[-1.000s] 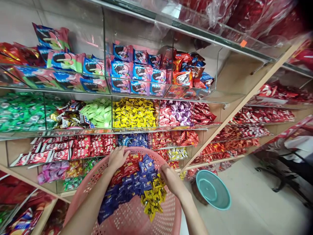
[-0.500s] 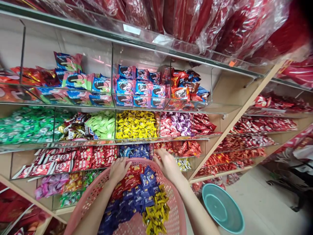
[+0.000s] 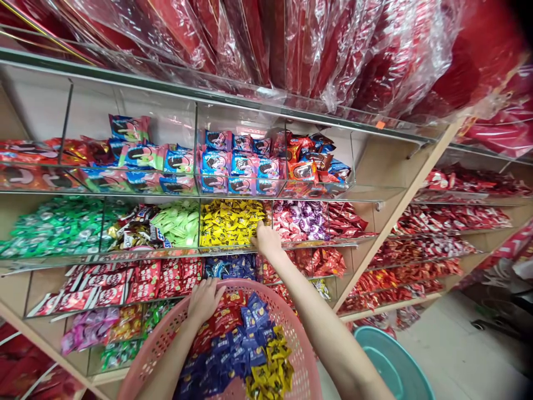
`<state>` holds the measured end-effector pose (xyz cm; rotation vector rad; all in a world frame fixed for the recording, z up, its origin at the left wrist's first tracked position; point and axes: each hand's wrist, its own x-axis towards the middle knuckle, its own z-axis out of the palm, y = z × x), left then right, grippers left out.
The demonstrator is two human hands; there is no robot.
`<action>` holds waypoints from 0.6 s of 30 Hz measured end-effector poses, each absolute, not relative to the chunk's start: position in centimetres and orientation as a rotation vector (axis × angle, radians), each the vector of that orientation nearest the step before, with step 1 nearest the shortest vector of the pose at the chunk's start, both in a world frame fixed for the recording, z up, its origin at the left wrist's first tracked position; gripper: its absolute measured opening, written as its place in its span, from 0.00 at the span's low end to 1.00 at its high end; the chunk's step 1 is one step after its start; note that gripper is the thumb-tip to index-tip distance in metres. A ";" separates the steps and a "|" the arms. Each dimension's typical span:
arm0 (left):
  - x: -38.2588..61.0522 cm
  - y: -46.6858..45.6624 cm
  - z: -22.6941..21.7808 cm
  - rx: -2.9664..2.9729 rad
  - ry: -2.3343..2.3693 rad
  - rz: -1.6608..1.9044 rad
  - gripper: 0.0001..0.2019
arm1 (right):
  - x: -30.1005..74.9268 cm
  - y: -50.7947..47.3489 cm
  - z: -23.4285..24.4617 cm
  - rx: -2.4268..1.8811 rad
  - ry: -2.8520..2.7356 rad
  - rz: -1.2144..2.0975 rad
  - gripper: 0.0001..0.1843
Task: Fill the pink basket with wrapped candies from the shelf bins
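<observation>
My left hand (image 3: 205, 301) grips the far left rim of a pink plastic basket (image 3: 306, 339), its fingers over the edge. Inside lie blue wrapped candies (image 3: 233, 353), yellow wrapped candies (image 3: 272, 361) and red packets (image 3: 222, 314). Stretched out past the basket, my right hand (image 3: 267, 241) is at the front right edge of a shelf compartment full of yellow wrapped candies (image 3: 231, 222). Its thumb points up; the other fingers are mostly hidden, and I cannot tell whether they touch a candy.
Clear dividers and a glass front edge (image 3: 166, 251) bound the compartments. Blue and pink biscuit packs (image 3: 239, 161) fill the shelf above. Plastic-wrapped red goods (image 3: 266, 44) hang over the top. A teal basin (image 3: 395, 361) stands on the floor at right, beside a wooden upright (image 3: 391, 222).
My right hand has left the basket's right rim and moved up and forward to the yellow candies. My left hand stays on the rim. The view has tilted up slightly.
</observation>
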<state>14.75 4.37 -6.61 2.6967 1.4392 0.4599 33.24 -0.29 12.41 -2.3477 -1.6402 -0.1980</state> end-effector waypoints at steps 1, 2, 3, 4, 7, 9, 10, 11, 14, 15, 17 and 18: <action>14.8 4.4 -6.6 2.694 1.440 0.457 0.23 | 33.3 -0.2 12.4 -2.349 -1.633 -0.202 0.16; 14.8 4.3 -6.5 2.690 1.443 0.450 0.22 | 33.3 -0.2 12.3 -2.350 -1.627 -0.202 0.16; 14.8 4.3 -6.5 2.685 1.445 0.438 0.22 | 33.3 -0.2 12.3 -2.351 -1.623 -0.197 0.16; 14.8 4.3 -6.4 2.681 1.449 0.425 0.22 | 33.4 -0.2 12.3 -2.350 -1.620 -0.191 0.15; 14.7 4.2 -6.3 2.681 1.453 0.393 0.21 | 33.4 -0.2 12.0 -2.334 -1.606 -0.173 0.14; 14.7 4.2 -6.3 2.698 1.445 0.394 0.21 | 33.4 -0.3 11.8 -2.314 -1.573 -0.174 0.13; 14.7 4.2 -6.3 2.708 1.442 0.402 0.21 | 33.4 -0.3 11.6 -2.301 -1.550 -0.176 0.13; 14.7 4.3 -6.4 2.717 1.440 0.413 0.21 | 33.5 -0.3 11.5 -2.282 -1.527 -0.175 0.13; 14.7 4.3 -6.5 2.732 1.432 0.447 0.21 | 33.8 -0.5 11.5 -2.174 -1.471 -0.131 0.14; 14.7 4.3 -6.4 2.734 1.427 0.452 0.21 | 33.9 -0.7 11.6 -2.111 -1.461 -0.110 0.14; 14.7 4.3 -6.4 2.738 1.415 0.451 0.20 | 33.9 -1.4 12.1 -1.955 -1.448 -0.082 0.14; 14.7 4.3 -6.3 2.740 1.410 0.449 0.20 | 33.9 -2.0 12.2 -1.868 -1.458 -0.072 0.14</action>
